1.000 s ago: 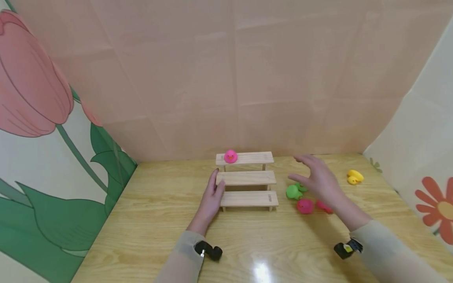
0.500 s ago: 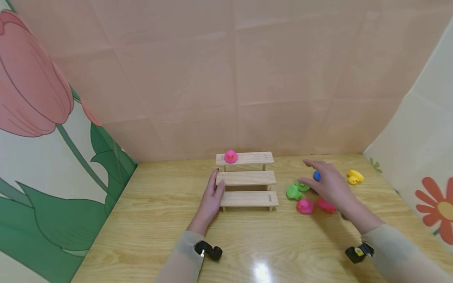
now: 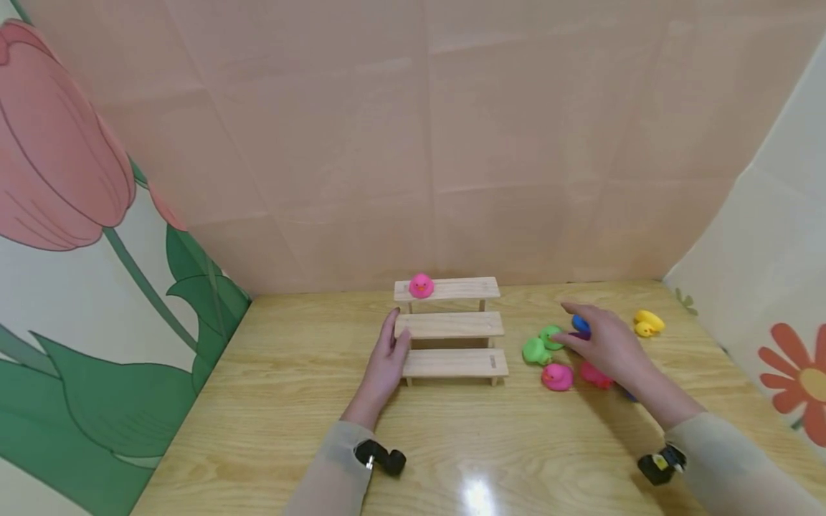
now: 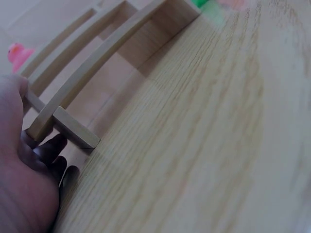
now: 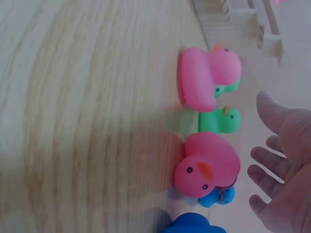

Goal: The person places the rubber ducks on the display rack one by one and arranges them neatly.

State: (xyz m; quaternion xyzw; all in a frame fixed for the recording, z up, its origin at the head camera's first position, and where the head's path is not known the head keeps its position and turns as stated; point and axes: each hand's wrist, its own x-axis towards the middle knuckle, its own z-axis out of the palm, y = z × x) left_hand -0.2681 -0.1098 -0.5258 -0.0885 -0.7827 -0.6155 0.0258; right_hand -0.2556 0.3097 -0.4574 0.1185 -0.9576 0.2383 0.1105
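A three-tier wooden stand (image 3: 452,326) stands on the table, a pink rubber duck (image 3: 421,286) on its top tier. My left hand (image 3: 382,362) grips the stand's left end; in the left wrist view, the fingers (image 4: 51,148) curl behind the shelf end. Over the loose ducks on the right, my right hand (image 3: 609,347) hovers with fingers spread, holding nothing. A blue duck (image 3: 580,325) is partly hidden behind its thumb and fingers. Beside it sit green ducks (image 3: 535,351) and a pink duck (image 3: 557,377). Under the hand, another pink duck (image 5: 209,165) is partly covered in the head view.
A yellow duck (image 3: 647,323) lies farther right on the wooden table (image 3: 290,373). Another blue shape (image 5: 192,224) shows at the bottom of the right wrist view. A pink backdrop (image 3: 426,143) rises behind, with flowered panels at both sides.
My right hand has moved right and then lower, toward the blue duck, uncovering more of the green and pink ducks. The left hand and the stand have stayed put.
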